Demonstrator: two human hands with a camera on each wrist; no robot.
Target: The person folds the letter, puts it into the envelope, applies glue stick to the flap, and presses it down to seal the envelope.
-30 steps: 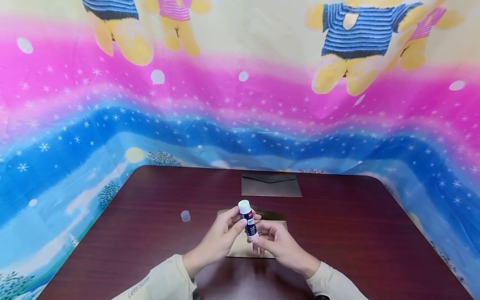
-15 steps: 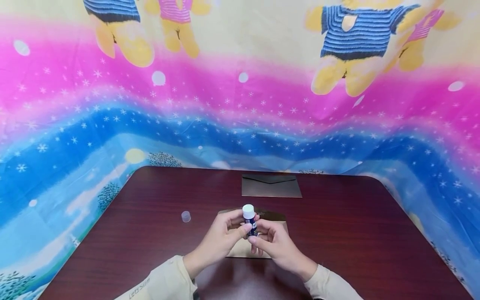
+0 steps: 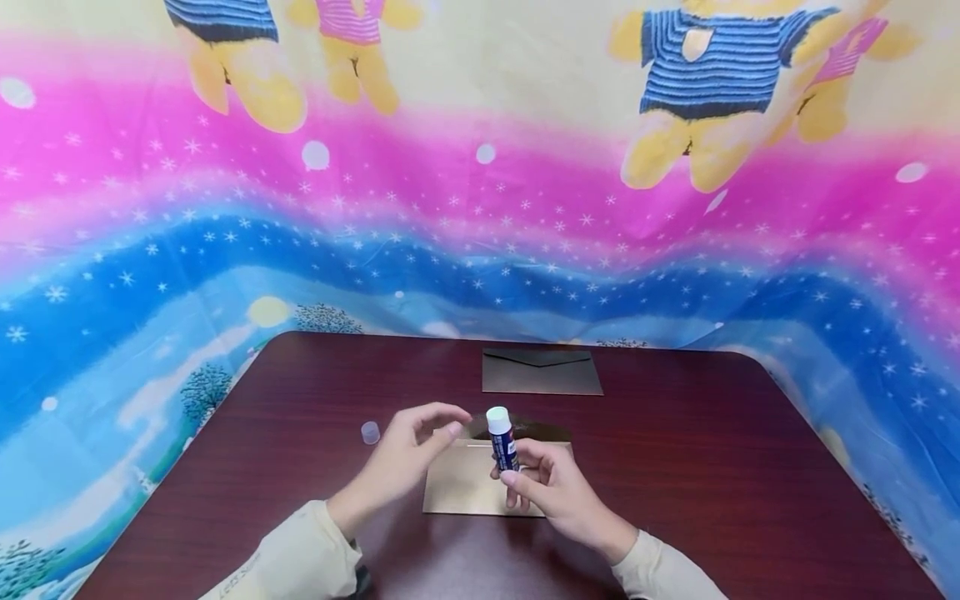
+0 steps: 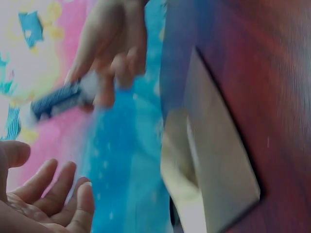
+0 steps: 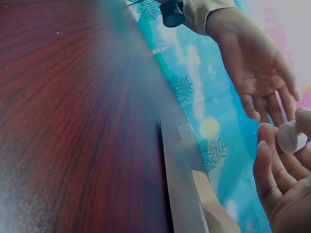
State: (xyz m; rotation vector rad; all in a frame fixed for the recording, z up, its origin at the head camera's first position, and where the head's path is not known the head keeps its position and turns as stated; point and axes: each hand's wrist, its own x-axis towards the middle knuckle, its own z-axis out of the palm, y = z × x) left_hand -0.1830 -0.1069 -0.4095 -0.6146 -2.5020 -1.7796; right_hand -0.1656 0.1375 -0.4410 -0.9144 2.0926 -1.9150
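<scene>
In the head view a glue stick (image 3: 502,442) with a dark blue label and white top stands nearly upright in my right hand (image 3: 558,492), its lower end pinched by thumb and fingers. My left hand (image 3: 408,446) is apart from it on the left, fingers relaxed and holding nothing. Below both hands lies a gold envelope (image 3: 465,479), its darker flap (image 3: 551,429) opened away from me. A small clear cap (image 3: 371,432) sits on the table just left of my left hand. The right wrist view shows the glue stick's white end (image 5: 290,138) between the right fingers.
A second envelope (image 3: 540,375), dark bronze with its flap folded down, lies near the back edge of the reddish-brown table (image 3: 697,467). A patterned cloth (image 3: 480,208) with printed bears hangs behind and around the table.
My left hand has let go of the glue stick and moved left. The right hand keeps holding it, almost in place; more of the gold envelope now shows.
</scene>
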